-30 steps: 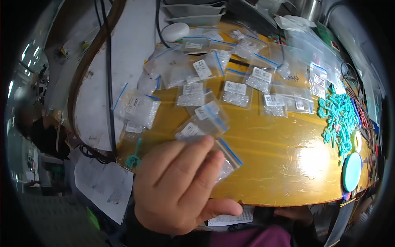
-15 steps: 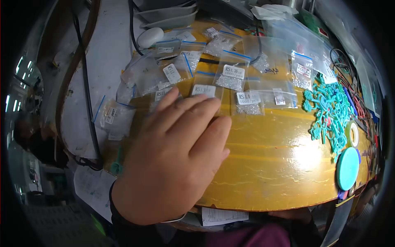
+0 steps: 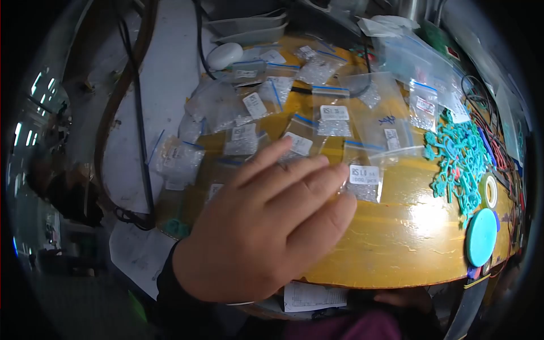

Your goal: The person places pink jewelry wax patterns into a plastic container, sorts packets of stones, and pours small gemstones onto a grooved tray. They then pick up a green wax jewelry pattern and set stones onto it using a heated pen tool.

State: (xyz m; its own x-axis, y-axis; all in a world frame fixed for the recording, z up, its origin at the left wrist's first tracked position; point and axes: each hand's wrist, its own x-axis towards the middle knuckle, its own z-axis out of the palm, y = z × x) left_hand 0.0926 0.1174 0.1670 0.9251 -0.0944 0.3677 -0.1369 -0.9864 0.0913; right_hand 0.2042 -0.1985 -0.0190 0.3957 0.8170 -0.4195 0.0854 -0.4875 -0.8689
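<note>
My left hand (image 3: pixel 266 226) reaches over the yellow table from the lower left, palm down, fingers stretched out and slightly apart. Its fingertips lie at the edge of a small clear zip bag (image 3: pixel 364 194) with a white label and tiny clear stones. Another labelled zip bag (image 3: pixel 302 141) lies just beyond the middle fingers, partly hidden by them. Under and left of the hand, a further bag (image 3: pixel 215 190) is mostly covered. My right hand (image 3: pixel 403 298) shows only in part below the table's front edge, dim, with its fingers hidden.
More zip bags (image 3: pixel 334 113) of clear stones spread across the back. On the right are a pile of turquoise pieces (image 3: pixel 459 158), a tape roll (image 3: pixel 491 191) and a turquoise disc (image 3: pixel 481 238). A white rounded object (image 3: pixel 225 56), trays (image 3: pixel 249 34) and black cables (image 3: pixel 139 124) stand farther back and left.
The bag at my fingertips has come nearer the table's front edge. My left hand has shifted right, and several bags by it lie differently. The whole view has shifted slightly.
</note>
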